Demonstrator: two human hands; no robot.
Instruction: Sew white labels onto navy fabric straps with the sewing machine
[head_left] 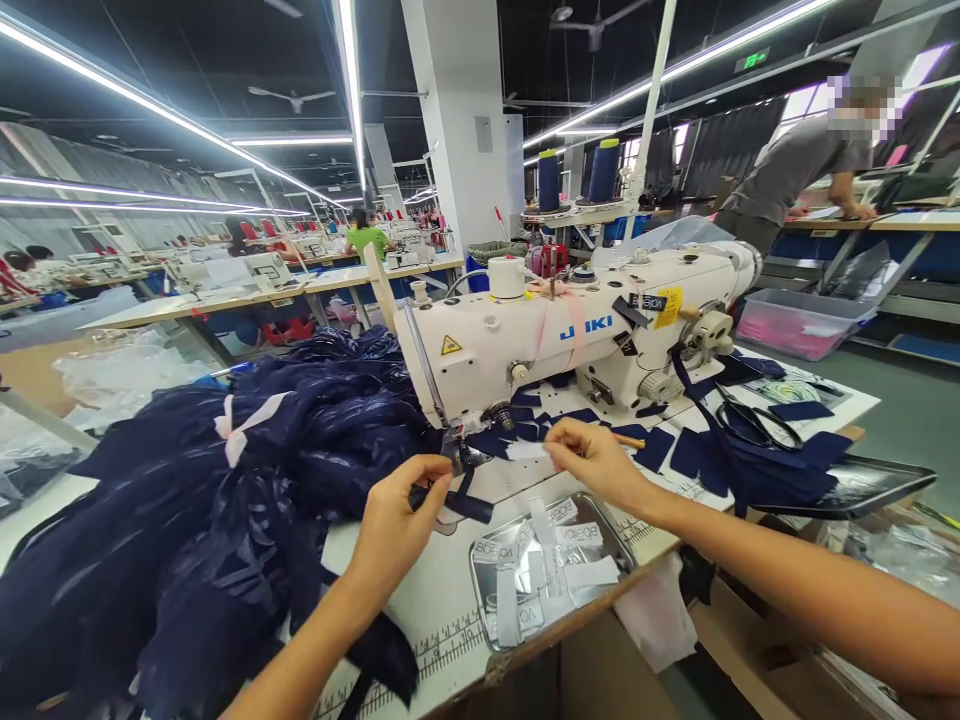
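My left hand (401, 510) is closed in a pinch beside the presser foot (466, 455) of a white sewing machine (517, 320). Between its thumb and forefinger is a dark navy fabric strip (474, 506), which juts out to the right under the needle area. My right hand (596, 462) pinches a small white label (528, 451) by its right end, just right of the needle. Below the hands, a metal tray (480, 585) holds several white printed labels (577, 536).
Navy fabric (300, 440) is heaped left of the machine, with a white tie (244, 425) on it. Navy pieces, black-handled scissors (757, 422) and a dark tray (885, 487) lie to the right. A co-worker (802, 170) leans over a table behind.
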